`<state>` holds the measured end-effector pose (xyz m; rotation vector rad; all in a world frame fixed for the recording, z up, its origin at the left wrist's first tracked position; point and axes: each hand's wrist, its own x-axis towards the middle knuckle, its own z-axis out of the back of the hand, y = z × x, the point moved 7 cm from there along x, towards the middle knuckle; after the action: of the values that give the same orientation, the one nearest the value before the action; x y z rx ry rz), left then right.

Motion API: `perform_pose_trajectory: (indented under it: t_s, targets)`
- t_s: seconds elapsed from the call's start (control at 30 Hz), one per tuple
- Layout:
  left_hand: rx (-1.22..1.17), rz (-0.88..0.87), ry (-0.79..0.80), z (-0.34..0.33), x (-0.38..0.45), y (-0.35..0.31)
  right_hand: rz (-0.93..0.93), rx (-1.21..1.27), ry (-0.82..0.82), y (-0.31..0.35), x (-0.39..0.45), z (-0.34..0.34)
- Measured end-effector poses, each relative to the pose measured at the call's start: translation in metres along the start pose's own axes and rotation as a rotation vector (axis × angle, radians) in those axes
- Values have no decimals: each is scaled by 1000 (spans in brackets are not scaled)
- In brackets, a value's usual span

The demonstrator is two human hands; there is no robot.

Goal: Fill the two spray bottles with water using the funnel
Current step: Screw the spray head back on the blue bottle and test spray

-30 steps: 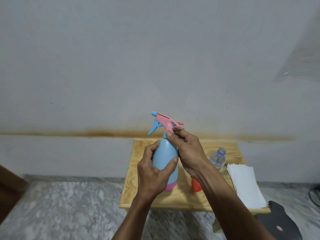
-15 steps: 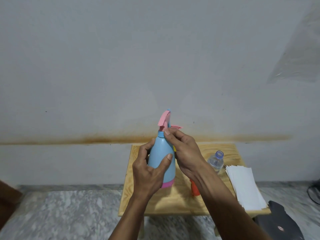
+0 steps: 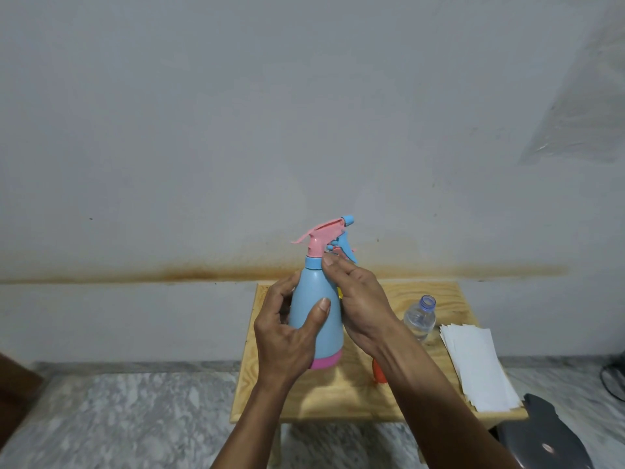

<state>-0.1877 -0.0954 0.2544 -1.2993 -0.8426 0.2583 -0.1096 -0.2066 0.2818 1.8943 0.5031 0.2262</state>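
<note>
Blue plastic spray bottle (image 3: 316, 316) with a pink base band and a pink-and-blue trigger head is held upright in the air above the near-left part of the pale wooden worktop (image 3: 341, 397), its nozzle pointing right. The left hand (image 3: 287, 333) wraps the bottle's body from the left, its grip curled around it with the thumb pressed on the near face. The right hand (image 3: 358, 299) reaches in from the right, its grip pinching the blue collar at the bottle's neck between thumb and fingertips. On the worktop, to the right of the hands, stands a clear plastic water bottle (image 3: 420, 319) with its cap off. Farther right lies a stack of white paper sheets (image 3: 473, 367). A small orange object (image 3: 379, 374), mostly hidden under the right forearm, sits near the middle of the worktop.
</note>
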Motion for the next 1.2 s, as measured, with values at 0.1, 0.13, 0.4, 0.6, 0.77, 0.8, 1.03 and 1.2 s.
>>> perform_pose_trajectory:
  t_s: [0.1, 0.13, 0.4, 0.6, 0.77, 0.8, 1.03, 1.2]
  targets:
    - [-16, 11, -4, 1, -2, -2, 36, -28, -8, 1, -2, 1]
    - [-17, 12, -1, 1, -2, -2, 44, -46, 3, 2, -3, 0]
    - [5, 11, 16, 3, -4, -2, 19, -57, -40, -6, -1, 2]
    - [-24, 25, 11, 4, -5, -5, 26, -38, -25, -5, -3, 1]
    - [-16, 10, 19, 5, -4, -5, 17, -61, -21, -4, -5, 0]
    - [-12, 6, 26, 5, -5, -5, 23, -70, -29, -4, -5, 0]
    - [-4, -15, 55, 6, -9, -4, 47, -110, -45, -4, -10, -1]
    - [2, -31, 65, 5, -11, -3, 78, -134, -121, -5, -11, 1]
